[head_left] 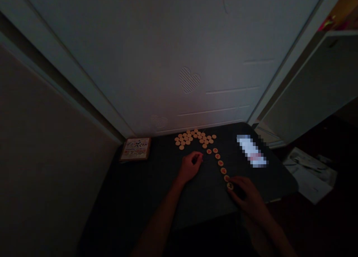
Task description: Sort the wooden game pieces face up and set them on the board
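On the dark table, several round wooden Chinese chess pieces point(220, 163) with reddish markings form a slanting line. At its near end, my right hand point(247, 197) pinches a piece with a dark character point(229, 186) between thumb and finger, right beside the last reddish one. My left hand point(190, 167) is closed with curled fingers and thumb tip together, left of the line's far end. Whatever it may hold is hidden. Beyond both hands lies a loose cluster of plain-faced pieces point(184, 138), with no markings visible on them.
A square box with a printed lid point(135, 149) lies at the table's back left. A bright, pixelated oblong point(251, 151) is on the right. The white panel with heart reliefs point(190, 80) rises behind the table point(134, 190). A white box point(313, 173) sits lower, beyond the right edge.
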`<state>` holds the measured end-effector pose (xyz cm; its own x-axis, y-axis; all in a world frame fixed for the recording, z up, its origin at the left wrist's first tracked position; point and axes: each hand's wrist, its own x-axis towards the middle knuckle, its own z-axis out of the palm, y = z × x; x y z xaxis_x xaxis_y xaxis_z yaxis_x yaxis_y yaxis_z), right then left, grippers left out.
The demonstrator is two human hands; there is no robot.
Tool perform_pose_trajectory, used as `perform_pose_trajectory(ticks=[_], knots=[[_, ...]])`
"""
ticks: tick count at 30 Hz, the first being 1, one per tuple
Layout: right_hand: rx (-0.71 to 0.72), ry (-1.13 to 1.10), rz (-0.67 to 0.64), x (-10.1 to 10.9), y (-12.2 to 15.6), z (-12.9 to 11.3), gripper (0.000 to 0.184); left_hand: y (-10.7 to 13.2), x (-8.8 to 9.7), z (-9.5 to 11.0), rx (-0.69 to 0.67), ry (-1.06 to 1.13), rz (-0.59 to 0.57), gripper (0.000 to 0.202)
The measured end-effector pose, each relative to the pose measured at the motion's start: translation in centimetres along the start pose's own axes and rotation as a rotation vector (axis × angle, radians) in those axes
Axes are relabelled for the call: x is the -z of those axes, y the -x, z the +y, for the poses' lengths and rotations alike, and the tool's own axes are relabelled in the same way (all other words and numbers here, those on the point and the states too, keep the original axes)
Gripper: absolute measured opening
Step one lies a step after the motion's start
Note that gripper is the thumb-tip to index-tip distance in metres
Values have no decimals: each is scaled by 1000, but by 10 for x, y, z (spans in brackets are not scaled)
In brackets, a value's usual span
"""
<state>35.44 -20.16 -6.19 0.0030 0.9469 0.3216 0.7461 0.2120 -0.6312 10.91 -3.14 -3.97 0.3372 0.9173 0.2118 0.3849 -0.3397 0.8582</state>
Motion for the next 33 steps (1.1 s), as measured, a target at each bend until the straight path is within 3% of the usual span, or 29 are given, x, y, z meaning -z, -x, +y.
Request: perform_pose_trajectory(ticks=[12, 22, 33], knots=[[13, -7, -19, 1, -1, 4, 39, 0, -1, -2, 18, 31, -1, 23], [7, -64, -37, 7, -4, 3, 23, 0, -1, 0, 16, 16, -2, 23], [-2, -52, -21, 4, -7, 4, 22, -1, -1, 1, 20, 40, 3, 23]])
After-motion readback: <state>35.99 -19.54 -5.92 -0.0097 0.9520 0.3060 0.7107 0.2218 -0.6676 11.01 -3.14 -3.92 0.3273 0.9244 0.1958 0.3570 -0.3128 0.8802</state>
